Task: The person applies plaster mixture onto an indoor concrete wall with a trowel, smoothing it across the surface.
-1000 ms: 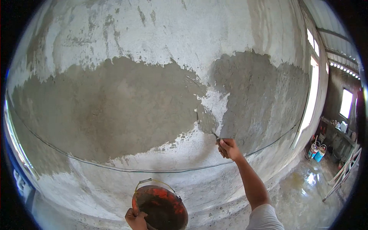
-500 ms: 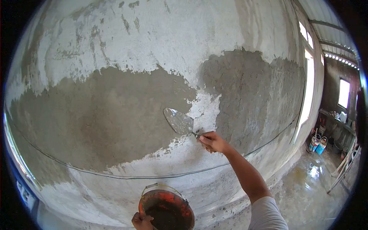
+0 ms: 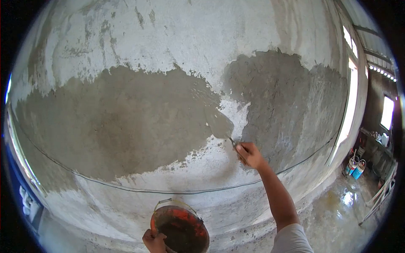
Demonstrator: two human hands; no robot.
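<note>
My right hand grips the handle of a trowel, whose blade lies against the wall at the right edge of a large patch of wet mortar. Between this patch and a darker one on the right runs a strip of pale bare wall. Low in the view, my left hand is closed on the rim of an orange bucket. Grey mortar lies inside the bucket, and its wire handle stands up at the back.
A thin cable sags across the wall below the mortar. On the right are window openings, paint pails on a wet floor, a cluttered shelf and leaning poles.
The trowel and my right hand have moved right along the wall, and the blade now looks flatter against it. My left hand still holds the bucket. The view has shifted slightly.
</note>
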